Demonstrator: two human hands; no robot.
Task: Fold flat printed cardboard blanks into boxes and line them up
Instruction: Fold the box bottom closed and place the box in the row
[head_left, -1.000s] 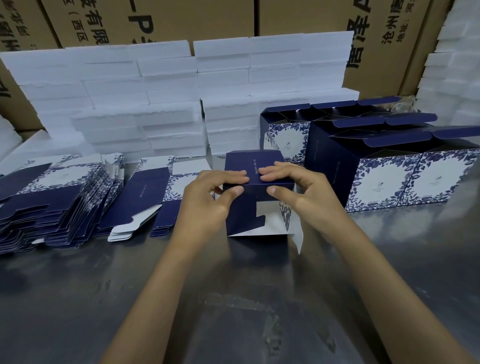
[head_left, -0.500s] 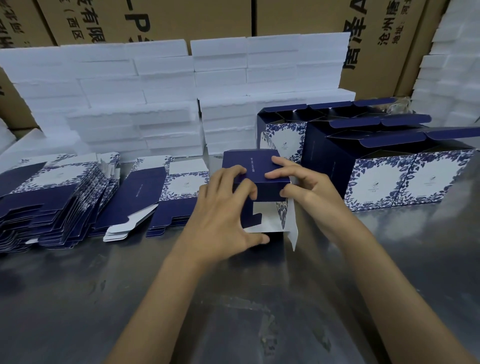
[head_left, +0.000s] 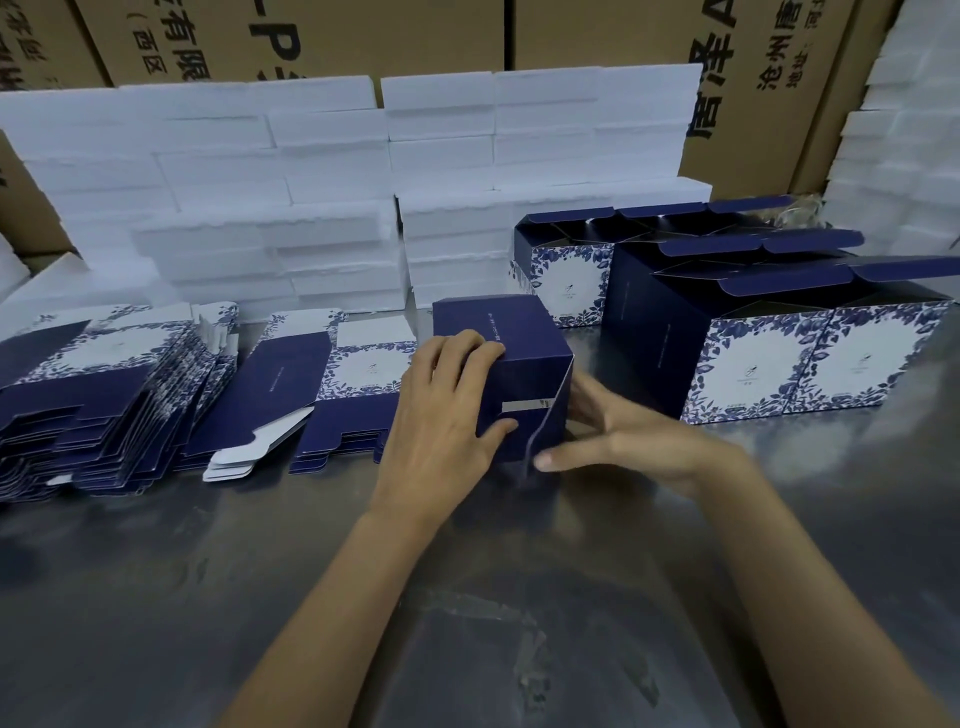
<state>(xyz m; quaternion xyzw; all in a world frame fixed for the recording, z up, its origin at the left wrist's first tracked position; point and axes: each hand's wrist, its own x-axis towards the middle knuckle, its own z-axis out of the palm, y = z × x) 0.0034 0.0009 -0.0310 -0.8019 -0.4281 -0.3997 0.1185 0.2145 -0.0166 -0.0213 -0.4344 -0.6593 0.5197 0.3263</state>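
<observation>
Box in hand (head_left: 514, 364): dark blue, partly formed, lying on its side on the steel tabletop (head_left: 208, 597), between the piles of flat blanks (head_left: 104, 384) to its left and the row of finished boxes (head_left: 779, 332) to its right. The end facing the person is being closed.

Left hand (head_left: 441, 415): fingers curled over the box's top left edge, thumb pressed on the near face; it grips and steadies the box.

Right hand (head_left: 618, 436): thumb and fingers part-spread round the last loose flap (head_left: 545, 431); the thumb tip touches the flap's lower edge, the fingers sit behind it. Whether they pinch it cannot be told.

Step judged: swinging this flap in to lock the end.

Doing it well, as judged:
- Left thumb should hold the already folded panels flat so they do not spring out.
- Push near the flap's free edge, along its crease, and square to the opening.
- Seat the tab fully before letting go; a skewed flap will likely buckle.

Then stand the box up beside the finished row.
</observation>
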